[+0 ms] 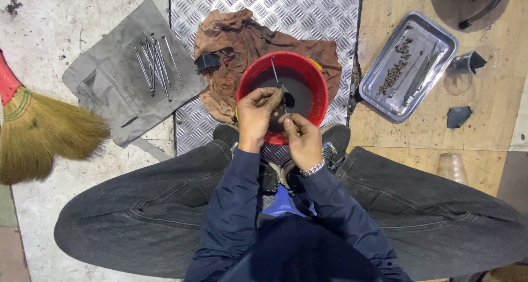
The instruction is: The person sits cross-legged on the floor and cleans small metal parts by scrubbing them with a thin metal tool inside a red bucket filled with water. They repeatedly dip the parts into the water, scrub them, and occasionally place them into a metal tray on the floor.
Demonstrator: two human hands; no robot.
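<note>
A red bucket (pixel 319 84) with dark liquid stands on the metal tread plate between my feet. Over it my right hand (pixel 301 140) pinches the near end of a thin metal rod (pixel 275 71) that reaches up across the bucket. My left hand (pixel 256 116) is closed on a small dark pad or rag (pixel 288 99) that is pressed against the rod near its middle. Both hands hover above the bucket's near rim.
A grey cloth (pixel 104 89) with several thin rods (pixel 155 65) lies at left. A brown rag (pixel 236 40) sits behind the bucket. A metal tray (pixel 440 40) with rods and small parts is at right. A broom (pixel 38 133) lies far left; a plastic cup (pixel 452 166) stands near my right knee.
</note>
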